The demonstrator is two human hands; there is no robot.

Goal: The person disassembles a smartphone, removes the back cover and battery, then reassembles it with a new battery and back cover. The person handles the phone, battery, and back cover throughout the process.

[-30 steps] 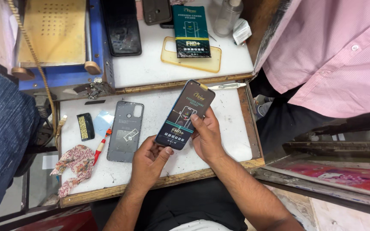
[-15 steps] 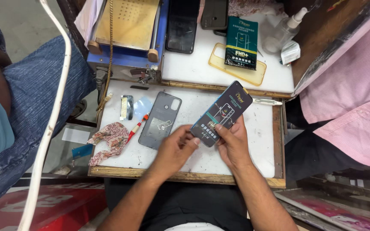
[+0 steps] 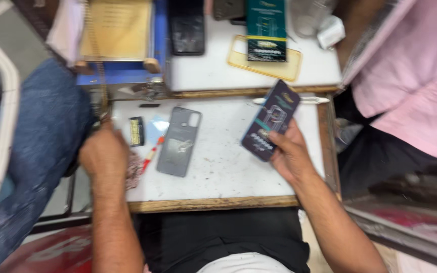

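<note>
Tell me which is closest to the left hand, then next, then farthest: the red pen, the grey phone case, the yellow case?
From the left hand:
1. Red pen, just right of it.
2. Grey phone case, mid-tray, beyond the pen.
3. Yellow case, on the upper tray, far right.

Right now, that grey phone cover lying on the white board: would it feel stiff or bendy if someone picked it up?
The grey phone cover is a thin shell lying flat, so it is probably light and somewhat bendy. Flat on the white board, it should slide rather than roll or tip. Its finish looks matt, so likely not very slippery.
</note>
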